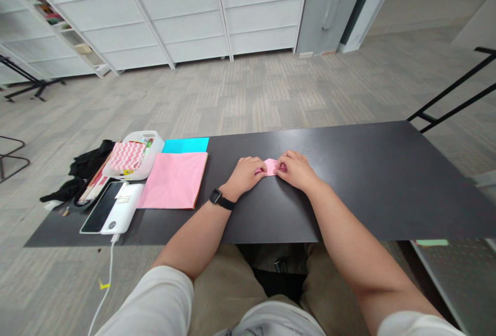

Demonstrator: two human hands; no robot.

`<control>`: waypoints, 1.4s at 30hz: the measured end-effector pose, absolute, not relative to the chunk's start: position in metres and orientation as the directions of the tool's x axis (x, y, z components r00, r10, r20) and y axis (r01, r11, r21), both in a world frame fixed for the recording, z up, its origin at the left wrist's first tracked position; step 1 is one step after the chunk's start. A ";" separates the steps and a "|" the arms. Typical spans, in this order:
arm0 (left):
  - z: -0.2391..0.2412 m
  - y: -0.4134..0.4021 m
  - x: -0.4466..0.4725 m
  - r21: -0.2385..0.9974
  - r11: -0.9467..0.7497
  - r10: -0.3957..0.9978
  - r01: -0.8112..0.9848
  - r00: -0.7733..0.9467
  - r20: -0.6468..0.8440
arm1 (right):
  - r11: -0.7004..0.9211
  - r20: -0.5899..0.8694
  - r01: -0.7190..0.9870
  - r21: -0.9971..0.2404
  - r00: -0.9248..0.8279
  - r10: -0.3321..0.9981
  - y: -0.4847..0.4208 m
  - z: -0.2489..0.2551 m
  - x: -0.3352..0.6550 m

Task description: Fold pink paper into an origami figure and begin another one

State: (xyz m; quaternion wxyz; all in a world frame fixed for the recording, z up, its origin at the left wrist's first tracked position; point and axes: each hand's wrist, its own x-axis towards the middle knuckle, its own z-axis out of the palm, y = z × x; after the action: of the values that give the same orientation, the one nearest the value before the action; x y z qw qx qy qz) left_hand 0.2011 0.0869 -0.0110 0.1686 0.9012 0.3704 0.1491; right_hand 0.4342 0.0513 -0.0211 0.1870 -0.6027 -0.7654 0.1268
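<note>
A small folded piece of pink paper (271, 166) lies on the dark table (368, 181) in front of me. My left hand (245, 174), with a black watch on its wrist, presses its curled fingers on the paper's left end. My right hand (296, 170) pinches the paper's right end with curled fingers. Both hands rest on the tabletop, almost touching each other over the paper.
A stack of pink paper sheets (174, 180) lies to the left, with a cyan sheet (186, 145) behind it. Further left stand a white basket (134, 157) holding patterned paper, a white device with a dark screen (112, 208) and black cloth (87, 163).
</note>
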 end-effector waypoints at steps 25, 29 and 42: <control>-0.023 0.095 0.194 0.463 -0.712 0.657 0.528 0.733 0.174 | 0.093 0.040 0.928 -0.362 -0.084 0.996 0.057 -0.038 0.467; -0.023 0.094 0.194 0.463 -0.698 0.671 0.546 0.725 0.156 | 0.137 0.070 0.909 -0.393 -0.118 0.990 0.056 -0.035 0.460; -0.015 0.099 0.183 0.466 -0.629 0.737 0.622 0.667 0.105 | 0.105 0.022 0.933 -0.344 -0.104 0.994 0.060 -0.039 0.456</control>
State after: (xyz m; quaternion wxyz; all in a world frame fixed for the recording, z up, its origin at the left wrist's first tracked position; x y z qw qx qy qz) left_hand 0.1831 0.0994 -0.0147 0.1997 0.8909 0.3815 0.1445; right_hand 0.4562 0.0603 -0.0392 0.1249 -0.6575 -0.7329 0.1224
